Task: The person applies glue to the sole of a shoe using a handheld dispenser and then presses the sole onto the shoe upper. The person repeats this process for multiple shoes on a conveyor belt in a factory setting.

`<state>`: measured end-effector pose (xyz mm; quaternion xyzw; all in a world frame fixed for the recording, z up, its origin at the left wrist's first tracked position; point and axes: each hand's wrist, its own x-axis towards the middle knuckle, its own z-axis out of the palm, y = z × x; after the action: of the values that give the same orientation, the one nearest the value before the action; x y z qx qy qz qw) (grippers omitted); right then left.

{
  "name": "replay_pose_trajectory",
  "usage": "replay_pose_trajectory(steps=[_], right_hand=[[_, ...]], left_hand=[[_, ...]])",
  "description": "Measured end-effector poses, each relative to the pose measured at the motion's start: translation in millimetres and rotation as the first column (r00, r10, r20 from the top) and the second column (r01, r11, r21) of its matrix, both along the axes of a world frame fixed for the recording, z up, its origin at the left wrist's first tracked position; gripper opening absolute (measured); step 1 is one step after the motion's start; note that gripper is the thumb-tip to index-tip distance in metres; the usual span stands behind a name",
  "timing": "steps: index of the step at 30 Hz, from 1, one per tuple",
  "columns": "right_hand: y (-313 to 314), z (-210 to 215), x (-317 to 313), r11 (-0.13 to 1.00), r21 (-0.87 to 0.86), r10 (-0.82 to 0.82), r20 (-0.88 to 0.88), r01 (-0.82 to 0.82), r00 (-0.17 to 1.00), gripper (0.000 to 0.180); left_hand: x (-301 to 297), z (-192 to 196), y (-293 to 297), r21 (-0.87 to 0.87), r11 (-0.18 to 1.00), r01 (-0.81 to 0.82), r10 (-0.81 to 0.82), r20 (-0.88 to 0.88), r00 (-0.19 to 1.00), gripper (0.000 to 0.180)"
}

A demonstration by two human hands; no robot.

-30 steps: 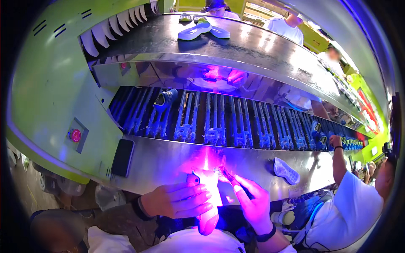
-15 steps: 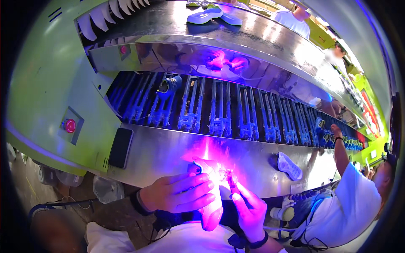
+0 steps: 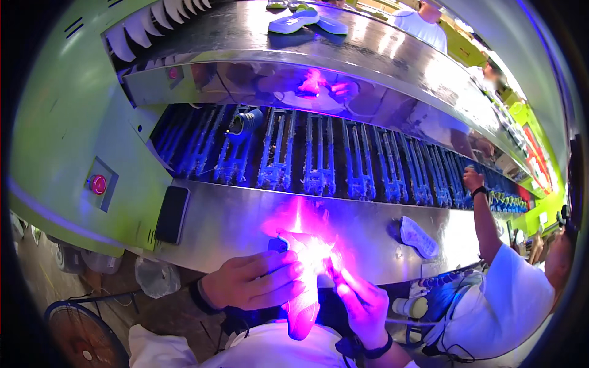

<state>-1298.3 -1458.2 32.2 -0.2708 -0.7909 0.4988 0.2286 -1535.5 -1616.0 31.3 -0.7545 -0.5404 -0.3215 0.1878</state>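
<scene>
Bathed in strong pink-violet light, a shoe [image 3: 302,316] is held over the metal ledge's front edge with its toe toward me. My left hand [image 3: 254,282] grips its side, fingers closed along it. My right hand [image 3: 366,306] pinches a slim brush-like tool [image 3: 335,267] at the shoe's other side. Glare hides the tool's tip, and I cannot tell whether it touches the shoe. A pale shoe sole [image 3: 419,238] lies on the ledge to the right of my hands.
Beyond the metal ledge [image 3: 227,230] runs a conveyor of blue racks [image 3: 319,153], carrying a dark shoe [image 3: 244,126]. A phone [image 3: 172,214] lies at left, near a red button [image 3: 97,184]. Soles [image 3: 294,21] rest on the upper shelf. At right, a co-worker's arm [image 3: 486,221] reaches to the conveyor.
The glare between my hands has grown brighter and covers more of the shoe and tool. The co-worker's arm has shifted left along the conveyor. A fan shows more at lower left.
</scene>
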Motion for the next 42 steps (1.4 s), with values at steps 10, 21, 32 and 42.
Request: replay_pose_trajectory(steps=[10, 21, 32, 42], right_hand=[[0, 0, -1, 0.998, -0.003, 0.059, 0.005, -0.059, 0.998, 0.030], [-4, 6, -3, 0.998, 0.026, 0.056, 0.000, -0.056, 0.998, 0.032], [-16, 0, -15, 0.983, 0.184, -0.021, -0.027, 0.025, 0.999, 0.032], [5, 9, -30, 0.896, 0.443, 0.067, -0.078, -0.026, 0.995, 0.025]], left_hand=[[-17, 4, -4, -0.048, 0.997, -0.054, 0.053, -0.035, 0.998, 0.033], [-26, -7, 7, -0.131, 0.980, -0.148, 0.164, 0.122, 0.979, 0.046], [-23, -17, 6, -0.235, 0.944, -0.232, 0.307, 0.367, 0.878, 0.064], [-23, -9, -13, -0.425, 0.879, -0.215, 0.377, 0.346, 0.859, 0.062]])
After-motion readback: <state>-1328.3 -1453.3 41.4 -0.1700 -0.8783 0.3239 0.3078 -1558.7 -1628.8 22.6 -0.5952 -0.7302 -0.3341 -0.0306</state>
